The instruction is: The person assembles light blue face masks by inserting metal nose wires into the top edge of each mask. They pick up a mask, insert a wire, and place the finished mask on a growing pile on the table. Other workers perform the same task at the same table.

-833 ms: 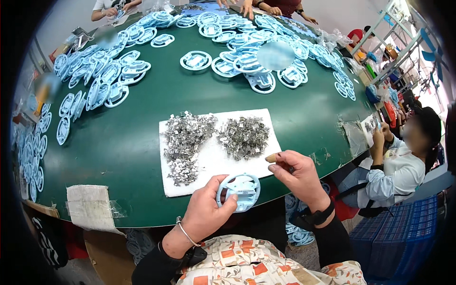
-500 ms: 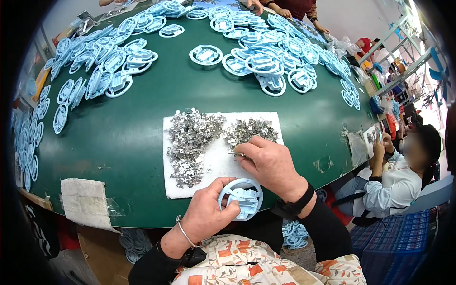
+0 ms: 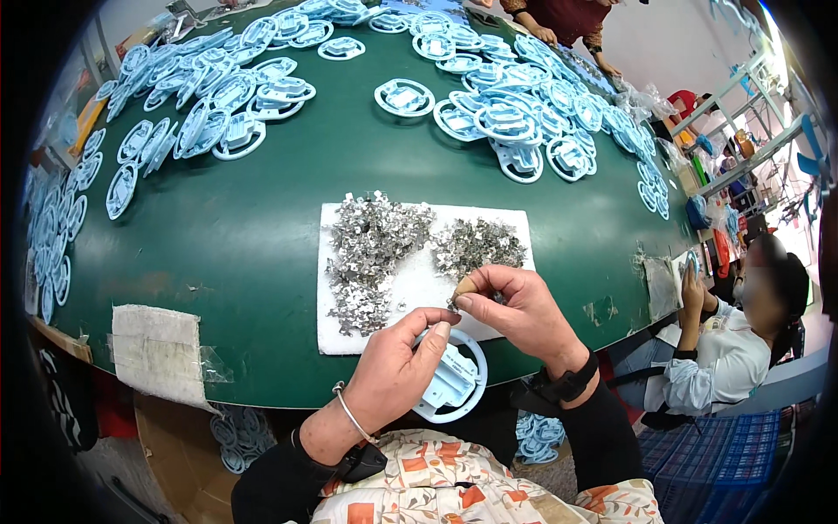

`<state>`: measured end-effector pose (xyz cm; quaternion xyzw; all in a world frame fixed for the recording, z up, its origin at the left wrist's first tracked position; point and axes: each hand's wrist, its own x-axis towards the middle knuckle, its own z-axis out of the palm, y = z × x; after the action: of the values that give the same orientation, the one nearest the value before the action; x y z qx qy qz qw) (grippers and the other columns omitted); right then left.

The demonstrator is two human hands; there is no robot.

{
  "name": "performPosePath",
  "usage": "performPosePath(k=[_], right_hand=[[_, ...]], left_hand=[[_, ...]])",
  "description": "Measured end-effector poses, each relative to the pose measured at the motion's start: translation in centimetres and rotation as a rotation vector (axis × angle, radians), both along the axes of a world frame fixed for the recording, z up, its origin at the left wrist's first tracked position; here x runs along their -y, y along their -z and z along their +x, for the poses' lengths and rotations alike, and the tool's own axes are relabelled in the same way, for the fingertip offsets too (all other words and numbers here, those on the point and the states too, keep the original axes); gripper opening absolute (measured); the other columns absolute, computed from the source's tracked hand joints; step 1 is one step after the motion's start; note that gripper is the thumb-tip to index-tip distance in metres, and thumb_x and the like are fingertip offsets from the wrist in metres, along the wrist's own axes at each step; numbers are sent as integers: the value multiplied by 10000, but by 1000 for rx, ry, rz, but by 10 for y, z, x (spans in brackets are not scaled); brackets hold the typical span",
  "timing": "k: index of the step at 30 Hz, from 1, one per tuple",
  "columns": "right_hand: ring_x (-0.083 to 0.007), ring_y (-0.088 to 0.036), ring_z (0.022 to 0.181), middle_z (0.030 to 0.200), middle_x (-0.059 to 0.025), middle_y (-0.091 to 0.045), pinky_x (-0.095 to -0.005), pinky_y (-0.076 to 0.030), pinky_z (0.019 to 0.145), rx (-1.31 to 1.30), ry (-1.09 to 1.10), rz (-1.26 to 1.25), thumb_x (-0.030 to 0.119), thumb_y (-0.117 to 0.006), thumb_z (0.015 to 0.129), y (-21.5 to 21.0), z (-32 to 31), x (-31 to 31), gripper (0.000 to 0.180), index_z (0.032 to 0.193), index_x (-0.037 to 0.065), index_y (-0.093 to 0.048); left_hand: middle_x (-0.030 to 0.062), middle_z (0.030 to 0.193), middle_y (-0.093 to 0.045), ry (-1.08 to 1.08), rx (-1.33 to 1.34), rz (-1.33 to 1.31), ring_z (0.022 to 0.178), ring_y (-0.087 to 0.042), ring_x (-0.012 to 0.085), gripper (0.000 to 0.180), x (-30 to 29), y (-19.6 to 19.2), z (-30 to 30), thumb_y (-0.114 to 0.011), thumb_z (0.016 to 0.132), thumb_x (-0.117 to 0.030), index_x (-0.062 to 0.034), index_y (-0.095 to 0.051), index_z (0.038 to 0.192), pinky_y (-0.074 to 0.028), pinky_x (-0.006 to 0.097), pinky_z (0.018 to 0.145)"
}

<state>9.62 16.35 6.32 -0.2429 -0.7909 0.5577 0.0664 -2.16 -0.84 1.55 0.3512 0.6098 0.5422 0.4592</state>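
Observation:
My left hand point(image 3: 397, 371) grips a light-blue plastic toy steering wheel point(image 3: 476, 384) by its rim, low in front of me at the table's near edge. Its thumb and index finger reach up beside the wheel. Just right of those fingertips, my right hand point(image 3: 515, 314) is closed in a pinch on a small metal piece point(image 3: 452, 306), mostly hidden by the fingers. Behind both hands lies a white foam board point(image 3: 406, 301). On it rest a large left heap of small metal clips point(image 3: 371, 244) and a smaller right heap point(image 3: 478, 247).
Piles of similar blue wheels point(image 3: 515, 122) cover the far side of the green table point(image 3: 253, 227) and its left end. A cloth pad point(image 3: 157, 354) is taped at the front left. A co-worker point(image 3: 733, 358) sits at the right; another person point(image 3: 567, 22) stands across the table.
My right hand has come back from the right heap to my left fingertips. My left index finger and thumb have lifted off the wheel's middle toward it. The whole view has shifted slightly.

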Motion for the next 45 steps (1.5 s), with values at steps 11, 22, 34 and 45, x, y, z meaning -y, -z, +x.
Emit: performPosePath(k=[11, 22, 34, 45], right_hand=[[-65, -585, 724, 822, -27, -698, -248, -488, 655, -93, 130, 147, 101, -715, 932, 27, -2, 4, 131, 983, -18, -730], [-40, -557, 721, 805, 5, -683, -222, -459, 633, -131, 230, 115, 102, -719, 942, 28, 6, 6, 124, 991, -12, -729], [-17, -530, 762, 861, 51, -644, -194, -440, 668, -155, 197, -258, 129, -698, 973, 22, 16, 18, 133, 1004, 0, -695], [-16, -495, 716, 793, 54, -616, -210, -434, 636, -65, 94, -118, 142, -702, 959, 9, 19, 18, 144, 965, -2, -703]], left_hand=[[183, 751, -694, -89, -199, -29, 677, -702, 259, 333, -20, 4, -10, -550, 1030, -255, -15, -683, 1217, -527, 380, 649], [41, 894, -708, -103, -133, -62, 763, -615, 73, 342, -18, 8, -10, -544, 1049, -204, 7, -653, 1294, -512, 254, 694], [19, 926, -706, -95, -63, 80, 853, -609, 67, 248, -15, 2, -4, -639, 1026, -242, -6, -677, 1095, -508, 258, 769], [92, 745, -687, -104, -206, 190, 662, -654, 162, 234, -15, 7, -6, -615, 1009, -270, -43, -657, 1049, -510, 332, 635]])
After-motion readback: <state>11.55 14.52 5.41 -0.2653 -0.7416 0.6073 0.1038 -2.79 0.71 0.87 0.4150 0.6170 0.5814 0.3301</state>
